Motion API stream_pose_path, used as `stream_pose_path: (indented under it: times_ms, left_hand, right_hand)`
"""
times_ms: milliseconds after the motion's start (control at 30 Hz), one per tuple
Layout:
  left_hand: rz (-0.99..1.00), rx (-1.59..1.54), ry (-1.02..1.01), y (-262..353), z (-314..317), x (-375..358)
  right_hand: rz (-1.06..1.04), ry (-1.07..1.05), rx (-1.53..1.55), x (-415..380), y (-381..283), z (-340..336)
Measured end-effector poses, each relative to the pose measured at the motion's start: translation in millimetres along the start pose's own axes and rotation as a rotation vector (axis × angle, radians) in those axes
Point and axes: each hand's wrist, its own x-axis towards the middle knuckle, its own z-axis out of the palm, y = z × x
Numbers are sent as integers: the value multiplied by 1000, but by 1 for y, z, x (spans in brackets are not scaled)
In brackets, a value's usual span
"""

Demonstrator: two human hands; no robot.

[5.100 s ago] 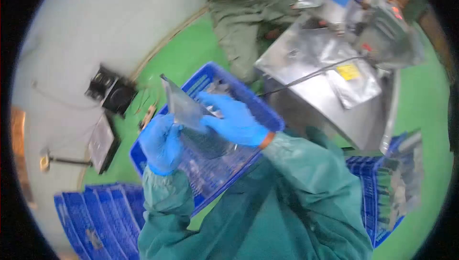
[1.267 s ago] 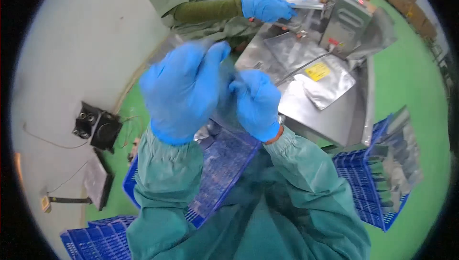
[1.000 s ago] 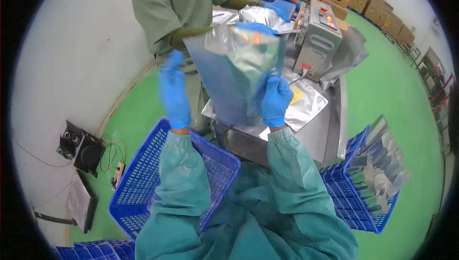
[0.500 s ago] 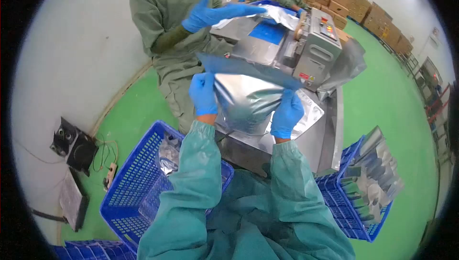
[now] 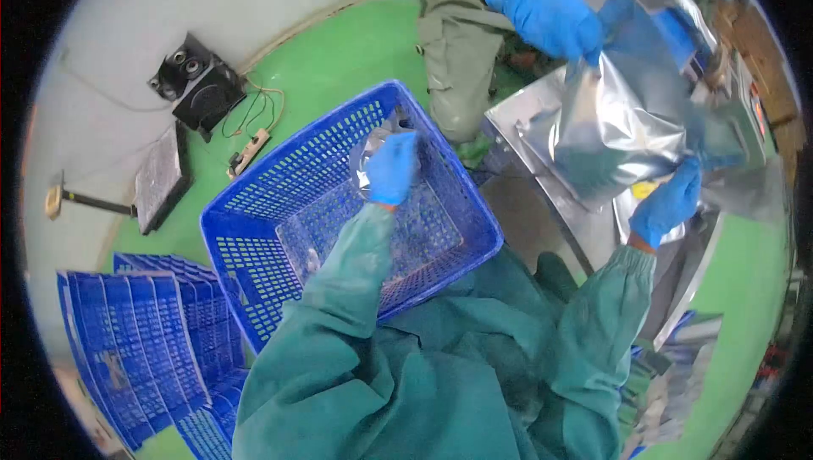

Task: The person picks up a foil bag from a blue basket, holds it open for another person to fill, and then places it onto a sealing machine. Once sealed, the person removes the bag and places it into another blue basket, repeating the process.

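Note:
My right hand (image 5: 666,204), in a blue glove, pinches the lower right corner of a shiny silver foil bag (image 5: 618,126). A co-worker's gloved hand (image 5: 550,18) grips the bag's upper left edge. My left hand (image 5: 392,169) reaches into a blue plastic crate (image 5: 494,244) with its fingers closed on a crumpled clear plastic bag (image 5: 364,164) near the crate's far wall. The left fingers are slightly blurred, and most of that bag is hidden behind the hand. More foil bags lie flat on the metal worktop under the raised bag.
Nested blue crates (image 5: 135,350) stand at the lower left. A black speaker (image 5: 199,88), a power strip (image 5: 248,154) with cables and a platform scale (image 5: 161,179) are by the wall. Filled silver packs (image 5: 673,375) sit at lower right. The co-worker's leg (image 5: 461,62) is beyond the crate.
My left hand has let go of the foil bag and moved left and down into the crate. The co-worker's hand has taken the bag's other side. The view has turned left and down.

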Motion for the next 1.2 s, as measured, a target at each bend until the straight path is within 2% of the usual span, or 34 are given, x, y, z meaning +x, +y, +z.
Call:
stream_pose_path:
  times_ms: [67,100,167,200,267,300,367,400,467,500,567,600,667,700,767,800,833,867,900,967,1067,1100,1133,1200]
  left_hand:
    - [-10,713,-129,-31,-31,-11]
    - [-4,719,-151,-46,-32,-11]
    - [-77,1004,-318,-85,-26,-9]
    - [-70,1010,-326,-112,-17,-5]
    - [223,1196,-221,-160,4,6]
    - [242,1197,-228,-163,8,10]
    - [-2,1121,-497,-166,20,21]
    - [32,1122,-513,-151,21,20]
    - [187,1285,-374,-112,8,3]
    - [222,1296,-398,-121,3,8]
    - [208,1193,-519,-145,-13,22]
    - [237,1223,-542,-130,-22,21]
    - [358,1097,-431,-82,-48,18]
    - [395,942,-406,-80,-64,16]
    - [417,801,-276,-62,-85,10]
    - [429,692,-199,-55,-92,9]
    - [432,710,-198,-35,-97,9]
    - [520,756,-171,-5,-101,7]
    - [606,798,-141,27,-105,3]
    - [662,716,-78,93,-105,-15]
    - [814,552,-38,183,-106,-37]
    - [865,527,-8,204,-103,-43]
    - [917,491,21,222,-99,-46]
    - [969,370,63,253,-90,-50]
  right_hand:
    - [-51,37,-68,-1,-9,3]
    - [-20,30,-26,-1,-11,3]
    - [-12,10,31,0,1,2]
    - [-7,20,27,-4,-2,3]
    - [-36,-89,186,-14,-13,8]
    - [-6,-89,140,-16,-11,7]
    - [-16,-119,91,-19,-6,1]
    - [-21,-169,43,-19,-3,-4]
    - [-18,-184,74,-23,2,-6]
    - [-7,-196,-22,-24,-1,-9]
    - [-21,-217,-16,-23,6,-10]
    - [-3,-238,-14,-25,1,-8]
    - [-23,-247,-62,-30,-2,-5]
    - [-94,-249,-45,-35,4,1]
    - [-175,-398,-131,-49,-11,9]
    - [-163,-382,-120,-58,-13,16]
    - [-295,-569,-170,-71,-13,23]
    - [-436,-764,-218,-86,-14,30]
    - [-435,-772,-205,-98,-18,34]
    - [-199,-1232,-150,-121,-28,38]
    - [-112,-1143,11,-153,-38,44]
    - [-147,-1119,101,-157,-44,46]
    - [-77,-1169,166,-153,-57,44]
    - [-33,-930,209,-155,-69,46]
